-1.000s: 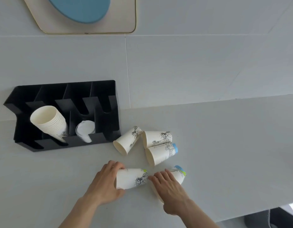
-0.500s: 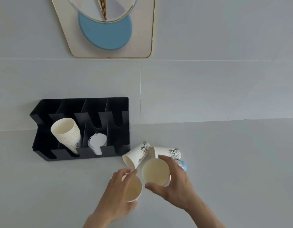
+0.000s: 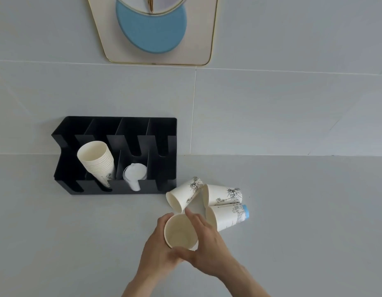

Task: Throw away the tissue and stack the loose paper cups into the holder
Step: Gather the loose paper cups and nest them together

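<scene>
No tissue shows, three loose cups [image 3: 225, 203] lie on the counter [image 3: 303, 211] by the holder's [image 3: 164, 129] right corner, and left hand [image 3: 157, 251] and right hand [image 3: 207, 243] both grip an upright cup [image 3: 180, 231], unstacked.

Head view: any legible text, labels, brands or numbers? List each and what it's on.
No text can be read.
Loose paper cups: black line drawings, with a thin line of small print by the rim seam, too small and blurred to read.
Cup with blue base: sketch only, no legible words.
Black holder, its cup stack and lids: no markings visible.
Wall plaque: shapes only.
</scene>
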`<state>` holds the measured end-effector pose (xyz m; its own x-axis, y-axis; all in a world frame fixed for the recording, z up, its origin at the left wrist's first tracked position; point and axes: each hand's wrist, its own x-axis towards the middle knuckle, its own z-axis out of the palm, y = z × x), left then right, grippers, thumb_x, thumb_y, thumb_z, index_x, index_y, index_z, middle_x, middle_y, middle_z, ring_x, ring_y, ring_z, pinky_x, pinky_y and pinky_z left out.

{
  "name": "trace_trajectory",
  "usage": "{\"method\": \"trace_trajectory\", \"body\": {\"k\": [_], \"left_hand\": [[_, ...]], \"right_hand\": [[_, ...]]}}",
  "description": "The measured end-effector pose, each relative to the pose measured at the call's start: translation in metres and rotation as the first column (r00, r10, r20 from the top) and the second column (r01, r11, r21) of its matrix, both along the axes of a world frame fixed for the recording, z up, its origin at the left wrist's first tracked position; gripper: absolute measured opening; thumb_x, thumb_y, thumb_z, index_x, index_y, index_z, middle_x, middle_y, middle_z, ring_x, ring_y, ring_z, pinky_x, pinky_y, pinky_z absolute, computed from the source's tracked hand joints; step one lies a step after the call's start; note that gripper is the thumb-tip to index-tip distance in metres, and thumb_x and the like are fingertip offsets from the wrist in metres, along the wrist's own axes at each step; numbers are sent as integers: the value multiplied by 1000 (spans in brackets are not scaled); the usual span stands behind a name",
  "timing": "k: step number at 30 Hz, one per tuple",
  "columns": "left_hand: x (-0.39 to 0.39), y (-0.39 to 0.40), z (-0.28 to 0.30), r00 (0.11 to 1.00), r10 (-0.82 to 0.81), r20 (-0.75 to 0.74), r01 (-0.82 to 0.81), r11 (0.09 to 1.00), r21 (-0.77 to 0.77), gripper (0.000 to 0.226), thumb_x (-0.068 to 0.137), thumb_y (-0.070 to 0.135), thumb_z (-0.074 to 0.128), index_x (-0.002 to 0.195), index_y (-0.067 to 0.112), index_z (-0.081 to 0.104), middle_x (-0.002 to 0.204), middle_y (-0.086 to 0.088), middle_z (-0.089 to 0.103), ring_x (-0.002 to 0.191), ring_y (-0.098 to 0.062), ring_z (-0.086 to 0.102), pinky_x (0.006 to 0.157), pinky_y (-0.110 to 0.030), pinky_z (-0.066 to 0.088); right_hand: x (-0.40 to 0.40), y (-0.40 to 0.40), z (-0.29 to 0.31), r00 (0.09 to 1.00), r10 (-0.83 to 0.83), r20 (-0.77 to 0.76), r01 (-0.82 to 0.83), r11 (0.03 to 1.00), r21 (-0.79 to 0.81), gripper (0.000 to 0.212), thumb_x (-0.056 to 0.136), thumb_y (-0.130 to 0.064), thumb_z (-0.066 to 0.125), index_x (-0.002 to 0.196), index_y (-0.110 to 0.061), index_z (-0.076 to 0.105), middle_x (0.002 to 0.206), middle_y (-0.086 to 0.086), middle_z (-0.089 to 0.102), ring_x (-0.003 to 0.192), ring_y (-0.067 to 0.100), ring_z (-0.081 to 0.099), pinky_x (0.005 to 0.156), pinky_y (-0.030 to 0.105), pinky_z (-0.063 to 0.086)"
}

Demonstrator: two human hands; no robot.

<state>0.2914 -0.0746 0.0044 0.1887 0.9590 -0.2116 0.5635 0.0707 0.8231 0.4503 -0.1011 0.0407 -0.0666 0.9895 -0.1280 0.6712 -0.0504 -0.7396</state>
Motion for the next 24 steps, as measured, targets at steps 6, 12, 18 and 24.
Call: {"method": "trace_trajectory", "body": {"k": [6, 12, 18, 24], "left_hand": [[-4, -1, -10, 1000, -11, -4, 11, 1000, 27, 86, 51, 41, 85, 116, 63, 33, 107, 24, 67, 95, 2, 65, 71, -17, 52], [-7, 0, -9, 999, -47, -6, 47, 996, 74, 99, 51, 48, 92, 130, 59, 33, 119, 39, 56, 106, 6, 59, 81, -17, 49], [-3, -3, -7, 1000, -26, -16, 28, 996, 85, 99, 54, 44, 93, 129, 59, 30, 124, 41, 49, 110, 13, 50, 84, -18, 44], [-2, 0, -8, 999, -31, -38, 34, 996, 78, 101, 55, 43, 93, 133, 54, 30, 124, 40, 48, 111, -1, 53, 89, -25, 48]], "right_hand": [[-4, 9, -11, 991, 58, 124, -55, 998, -22, 103, 78, -64, 70, 160, -28, 20, 162, -14, 32, 142, 13, 41, 111, 36, 41], [16, 19, -5, 998, -17, 67, 18, 1000, -18, 81, 87, -56, 69, 155, -24, 38, 152, -11, 48, 136, 12, 47, 110, 30, 41], [71, 32, -43, 867, -14, 498, -24, 997, 70, 83, 68, 11, 68, 147, -7, 50, 138, 9, 62, 132, 34, 56, 107, 39, 46], [72, 30, -65, 716, 49, 697, -139, 988, 73, 118, 27, 5, 88, 140, -7, 59, 132, 8, 68, 118, 31, 66, 92, 43, 59]]}}
